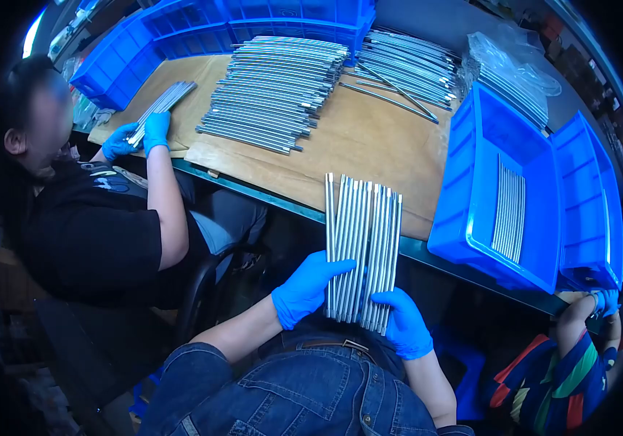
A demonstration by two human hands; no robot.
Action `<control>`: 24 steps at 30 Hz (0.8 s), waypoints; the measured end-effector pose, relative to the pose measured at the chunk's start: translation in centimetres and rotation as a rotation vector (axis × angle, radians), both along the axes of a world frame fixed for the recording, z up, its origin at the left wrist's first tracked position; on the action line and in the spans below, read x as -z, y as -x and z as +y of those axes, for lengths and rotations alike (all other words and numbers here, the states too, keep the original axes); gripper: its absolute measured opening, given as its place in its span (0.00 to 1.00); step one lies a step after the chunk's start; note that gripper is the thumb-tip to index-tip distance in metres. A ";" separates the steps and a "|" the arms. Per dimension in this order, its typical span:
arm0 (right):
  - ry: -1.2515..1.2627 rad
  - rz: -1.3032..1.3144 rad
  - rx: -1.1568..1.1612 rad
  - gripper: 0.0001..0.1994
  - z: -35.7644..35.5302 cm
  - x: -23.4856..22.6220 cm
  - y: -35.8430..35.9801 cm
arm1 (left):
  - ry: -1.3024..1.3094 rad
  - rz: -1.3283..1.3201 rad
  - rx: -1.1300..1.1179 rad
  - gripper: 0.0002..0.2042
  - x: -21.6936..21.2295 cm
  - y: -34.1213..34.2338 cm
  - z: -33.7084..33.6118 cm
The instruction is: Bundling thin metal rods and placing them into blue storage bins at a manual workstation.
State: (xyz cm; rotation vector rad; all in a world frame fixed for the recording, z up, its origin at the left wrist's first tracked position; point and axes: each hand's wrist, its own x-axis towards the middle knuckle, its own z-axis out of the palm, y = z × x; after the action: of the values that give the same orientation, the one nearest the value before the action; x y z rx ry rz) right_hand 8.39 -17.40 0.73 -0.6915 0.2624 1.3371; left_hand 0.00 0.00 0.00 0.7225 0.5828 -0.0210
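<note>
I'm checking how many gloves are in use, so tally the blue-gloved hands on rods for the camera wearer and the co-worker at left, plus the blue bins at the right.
Wearer's hands on metal rods: 2, left hand and right hand
Co-worker's hands on rods: 2
Blue bins at right: 2, inner bin and outer bin
Total: 6

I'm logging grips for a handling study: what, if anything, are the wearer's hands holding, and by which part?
A row of metal rods, held by both side edges: left hand just below mid-length, thumb in front; right hand lower down.
</note>
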 end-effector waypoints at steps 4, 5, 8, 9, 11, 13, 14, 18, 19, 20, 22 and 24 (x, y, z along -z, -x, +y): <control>0.037 -0.063 -0.013 0.22 0.1 -0.5 0.1 | 0.094 0.001 -0.002 0.15 -0.7 0.3 -0.1; 0.045 -0.092 -0.024 0.21 0.1 -0.5 0.2 | 0.098 0.004 -0.008 0.14 -0.6 0.3 -0.2; 0.050 -0.150 -0.043 0.20 0.5 -0.6 0.4 | 0.097 0.011 -0.020 0.14 -0.8 0.4 -0.1; 0.059 -0.163 -0.047 0.20 0.6 -0.6 0.4 | 0.101 0.010 -0.018 0.14 -0.8 0.4 -0.1; 0.078 -0.187 -0.055 0.19 0.7 -0.5 0.5 | 0.111 0.009 -0.017 0.14 -0.9 0.4 -0.1; 0.091 -0.206 -0.064 0.19 0.9 -0.3 0.6 | 0.107 0.006 -0.019 0.14 -0.8 0.5 -0.1; 0.105 -0.227 -0.074 0.20 1.0 -0.2 0.6 | 0.105 0.002 -0.022 0.14 -0.8 0.4 0.0; 0.151 -0.314 -0.079 0.20 1.4 -0.1 0.9 | 0.084 -0.012 -0.014 0.16 -0.6 0.5 0.0; 0.165 -0.349 -0.073 0.20 1.5 -0.3 0.9 | 0.073 -0.019 -0.006 0.16 -0.7 0.4 0.1; 0.165 -0.354 -0.067 0.20 1.4 -0.3 0.7 | 0.071 -0.025 0.000 0.16 -0.8 0.3 0.1; 0.099 -0.185 -0.060 0.20 0.9 -0.7 0.2 | -0.082 -0.034 0.079 0.16 -1.2 0.1 0.1; 0.060 -0.117 -0.039 0.20 0.8 -1.3 -0.1 | -0.166 -0.057 0.134 0.16 -2.0 -0.1 0.4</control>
State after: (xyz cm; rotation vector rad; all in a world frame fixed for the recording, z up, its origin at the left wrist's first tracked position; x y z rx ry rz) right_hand 8.49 -16.63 2.04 -0.8257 0.1960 1.3251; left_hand 0.10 0.35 2.02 0.9203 0.4849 -0.0764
